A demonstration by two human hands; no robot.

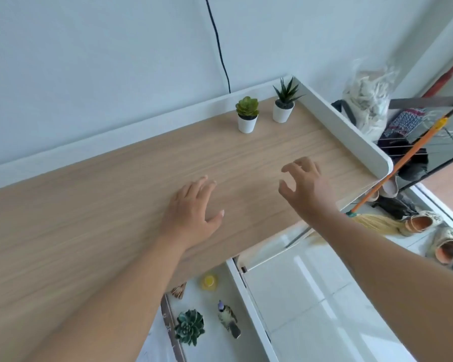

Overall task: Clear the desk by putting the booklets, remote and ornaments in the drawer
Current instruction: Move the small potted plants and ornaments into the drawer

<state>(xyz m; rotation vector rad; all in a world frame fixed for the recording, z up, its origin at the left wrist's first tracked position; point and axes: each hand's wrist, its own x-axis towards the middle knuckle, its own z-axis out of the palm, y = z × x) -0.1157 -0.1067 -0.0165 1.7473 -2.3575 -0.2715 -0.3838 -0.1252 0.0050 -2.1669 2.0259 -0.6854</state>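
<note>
Two small potted plants stand at the desk's far right corner: a round green succulent (247, 114) and a spiky dark one (284, 101), both in white pots. My left hand (194, 212) rests flat on the wooden desk (89, 218), fingers apart, holding nothing. My right hand (305, 184) hovers over the desk to the right with curled, spread fingers, also empty, well short of the pots. Below the desk edge the white drawer (249, 307) stands open; inside lie a dark succulent (189, 327), a bird figure (228, 319), a yellow ornament (209, 282) and a booklet's edge (171, 327).
A white raised rim (345, 129) borders the desk's back and right side. A black cable (219, 45) hangs down the wall. Right of the desk are a plastic bag (369, 100), an orange-handled broom (403, 163) and shoes (424, 223) on the floor.
</note>
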